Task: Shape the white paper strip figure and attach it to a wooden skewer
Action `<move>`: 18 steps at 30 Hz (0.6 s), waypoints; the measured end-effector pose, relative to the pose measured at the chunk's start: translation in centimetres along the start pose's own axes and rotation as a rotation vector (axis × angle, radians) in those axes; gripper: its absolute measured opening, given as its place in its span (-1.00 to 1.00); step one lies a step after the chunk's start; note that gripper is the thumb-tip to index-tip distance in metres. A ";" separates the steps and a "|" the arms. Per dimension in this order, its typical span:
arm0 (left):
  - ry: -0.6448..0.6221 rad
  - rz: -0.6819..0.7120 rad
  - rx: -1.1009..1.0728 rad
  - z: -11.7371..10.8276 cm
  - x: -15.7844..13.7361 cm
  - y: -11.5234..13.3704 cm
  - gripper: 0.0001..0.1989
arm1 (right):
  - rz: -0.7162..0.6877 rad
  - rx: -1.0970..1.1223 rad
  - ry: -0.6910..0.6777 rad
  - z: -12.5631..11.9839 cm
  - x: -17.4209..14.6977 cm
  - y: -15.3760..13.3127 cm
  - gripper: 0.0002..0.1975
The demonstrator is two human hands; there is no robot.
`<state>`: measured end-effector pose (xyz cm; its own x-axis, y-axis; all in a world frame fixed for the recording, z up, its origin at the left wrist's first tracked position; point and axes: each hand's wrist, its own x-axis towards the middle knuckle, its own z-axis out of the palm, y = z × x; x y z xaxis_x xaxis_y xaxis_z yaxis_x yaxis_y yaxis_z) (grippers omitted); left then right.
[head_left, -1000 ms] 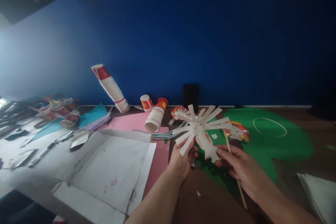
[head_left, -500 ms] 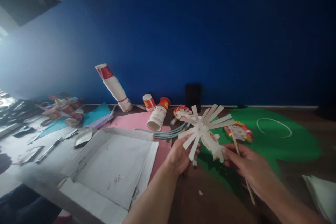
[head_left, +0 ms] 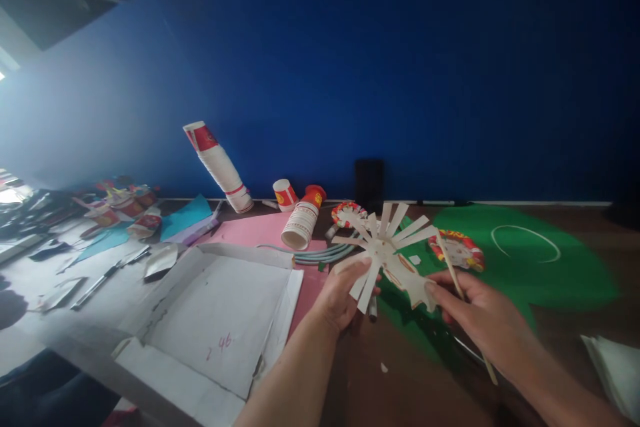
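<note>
Nearest the camera, a flattened white cardboard box (head_left: 220, 310) with turned-up edges lies open on the desk (head_left: 415, 387), partly over a pink sheet (head_left: 260, 230), and serves here as the landmark. Just right of the box, the left hand (head_left: 343, 293) rises with its grip closed on the lower strips of a white paper pinwheel (head_left: 385, 247), a cup cut into radiating strips and held above the desk. Further right of the box, the right hand (head_left: 475, 317) has its grip clamped on the pinwheel's cup end and on a thin wooden stick (head_left: 453, 273) that runs up past the fingers and down under the palm. A green paper shape (head_left: 540, 267) lies beneath and beyond both hands, with a red-and-white printed disc (head_left: 457, 250) on it just behind the stick and a white ring (head_left: 525, 243) farther right. At the desk's right edge, well away from the box, sits a stack of white sheets (head_left: 613, 363). Left of the box lie a pen (head_left: 107, 273) and scraps of foil-like paper. Behind the box, a paper cup (head_left: 300, 223) lies on its side on the pink sheet, with a smaller red cup (head_left: 285, 192) behind it. A leaning stack of cups (head_left: 217, 163) stands beyond those, against the blue wall (head_left: 400, 67), and a dark box-shaped thing (head_left: 369, 177) stands at the wall's foot. Far left of the box is a cluster of coloured cup crafts (head_left: 123, 207).
</note>
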<state>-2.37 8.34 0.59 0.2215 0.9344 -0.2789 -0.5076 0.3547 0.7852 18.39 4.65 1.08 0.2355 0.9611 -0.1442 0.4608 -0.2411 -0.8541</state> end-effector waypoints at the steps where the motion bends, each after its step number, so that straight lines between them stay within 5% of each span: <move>1: 0.025 -0.010 0.019 0.1 0.0 0.0 -0.58 | -0.019 -0.013 -0.005 0.1 0.0 0.1 -0.68; 5: 0.042 -0.003 0.030 0.4 -0.2 0.3 -0.64 | -0.036 0.044 0.002 0.0 0.4 0.6 -0.53; 10: 0.097 0.028 0.000 0.2 0.3 0.3 -0.73 | -0.098 0.396 0.150 -1.2 0.5 0.5 -0.49; 13: 0.140 -0.010 -0.035 0.2 0.7 0.1 -0.75 | -0.289 0.235 0.127 -1.3 -0.5 -0.1 -0.59; 18: 0.168 -0.053 -0.125 0.6 0.9 -0.2 -0.80 | -0.848 -0.147 0.082 0.9 -2.3 0.1 -0.68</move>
<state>-1.61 9.05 0.49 0.1145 0.9028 -0.4145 -0.6007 0.3953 0.6949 17.07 2.51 0.88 -0.1796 0.8129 0.5541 0.6134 0.5329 -0.5829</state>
